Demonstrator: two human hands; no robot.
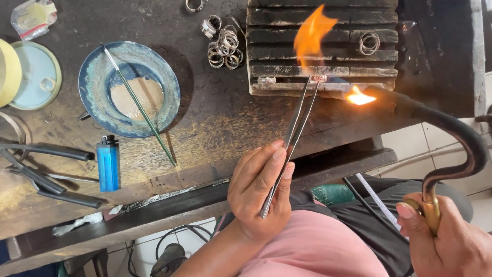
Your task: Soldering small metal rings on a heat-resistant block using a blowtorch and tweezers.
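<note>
The left hand (pixel 261 192) is pinched around long, thin steel tweezers (pixel 292 138), whose tips clamp a small silver ring (pixel 319 78) against the front edge of a charred, ridged black soldering block (pixel 287 41). The right hand (pixel 451 241) is wrapped around the brass grip of a curved, dark metal torch (pixel 451 133); its nozzle throws a bright orange flame (pixel 312 36) over the ring. The scorched, rough wooden desk (pixel 215 118) ends just below the block, with open room between its edge and the person's lap. A cluster of loose silver rings (pixel 224 46) lies left of the block, near the tweezers' path. Farther left sit a round blue-glazed ceramic dish (pixel 97 77) with a thin green brush (pixel 138 105) across it, and a blue plastic lighter (pixel 108 164).
</note>
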